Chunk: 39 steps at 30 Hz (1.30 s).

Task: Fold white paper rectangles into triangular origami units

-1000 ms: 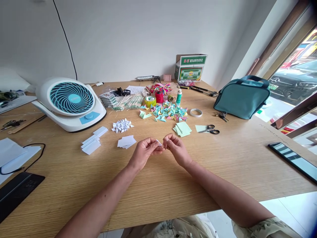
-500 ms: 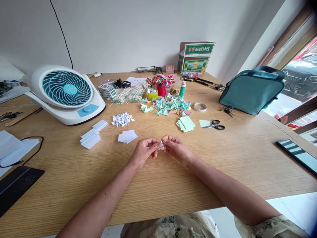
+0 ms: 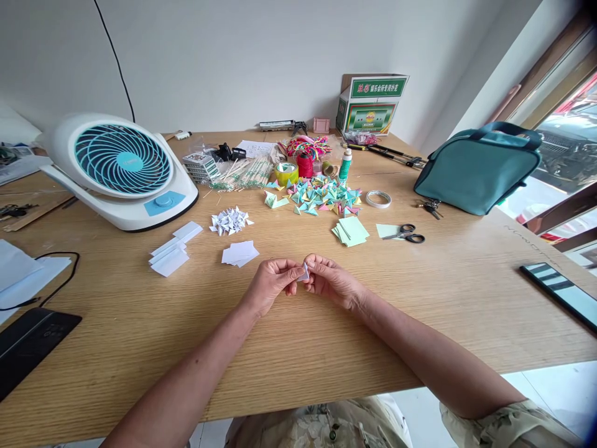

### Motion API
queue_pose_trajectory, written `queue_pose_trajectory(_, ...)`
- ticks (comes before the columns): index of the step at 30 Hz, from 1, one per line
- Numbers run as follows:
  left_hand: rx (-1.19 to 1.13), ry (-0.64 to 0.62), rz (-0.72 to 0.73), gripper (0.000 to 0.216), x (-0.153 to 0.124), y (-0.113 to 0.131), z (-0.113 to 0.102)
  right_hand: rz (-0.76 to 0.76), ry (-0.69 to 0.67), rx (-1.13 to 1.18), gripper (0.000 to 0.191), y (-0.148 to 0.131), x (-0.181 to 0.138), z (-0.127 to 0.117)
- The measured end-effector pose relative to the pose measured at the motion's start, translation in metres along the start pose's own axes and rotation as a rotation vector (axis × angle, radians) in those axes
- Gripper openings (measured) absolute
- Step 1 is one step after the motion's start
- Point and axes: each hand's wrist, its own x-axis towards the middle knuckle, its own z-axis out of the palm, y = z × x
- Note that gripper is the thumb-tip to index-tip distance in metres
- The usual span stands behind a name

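Observation:
Both hands meet over the middle of the wooden table (image 3: 298,348). My left hand (image 3: 270,285) and my right hand (image 3: 332,280) pinch one small folded white paper piece (image 3: 304,272) between their fingertips, just above the tabletop. Behind the hands lies a small stack of white paper slips (image 3: 239,254), and further back a heap of folded white triangles (image 3: 229,221). A pile of coloured folded triangles (image 3: 321,198) and a stack of green paper squares (image 3: 351,230) lie beyond my right hand.
A white and teal fan (image 3: 122,168) stands at the left. Scissors (image 3: 405,233), a tape ring (image 3: 378,199), a teal bag (image 3: 476,171) and a phone (image 3: 562,295) are on the right. White strips (image 3: 171,252), a black device (image 3: 28,342) and a cardboard box (image 3: 370,106) are also about.
The view has tilted up slightly. My fingers have shifted on the white paper piece, which now stands more upright between them; the hands stay in the same place.

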Motion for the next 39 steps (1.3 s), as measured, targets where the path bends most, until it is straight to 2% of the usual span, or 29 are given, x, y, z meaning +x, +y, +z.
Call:
queue_pose_trajectory(14, 0.065, 0.031, -0.03, 0.032, -0.001, 0.003, 0.0, -0.015, 0.029, -0.076, 0.023, -0.002, 0.001, -0.003)
queue_pose_trajectory(26, 0.014, 0.006, -0.084, 0.033, -0.001, 0.002, -0.002, -0.019, 0.097, -0.189, 0.027, -0.005, 0.0, -0.002)
queue_pose_trajectory(39, -0.027, -0.001, -0.099, 0.033, 0.0, -0.001, -0.005, -0.215, 0.145, -0.477, 0.035, -0.004, -0.002, 0.008)
